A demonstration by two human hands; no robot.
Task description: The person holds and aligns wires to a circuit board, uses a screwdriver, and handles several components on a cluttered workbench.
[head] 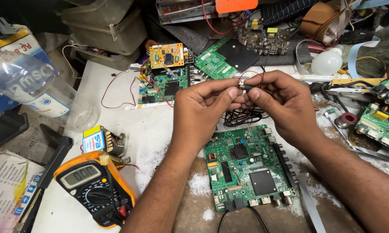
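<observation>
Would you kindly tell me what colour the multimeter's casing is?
Orange around a black face, on the multimeter, seen in the head view.

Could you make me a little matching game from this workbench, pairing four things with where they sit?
Things:
1. orange-cased multimeter
2. clear plastic bottle
3. white light bulb
4. large green circuit board

Places:
A. far right, at the back
B. directly beneath the hands
C. bottom left corner
D. left edge, lying on its side

Pairs: 1-C, 2-D, 3-A, 4-B
</observation>
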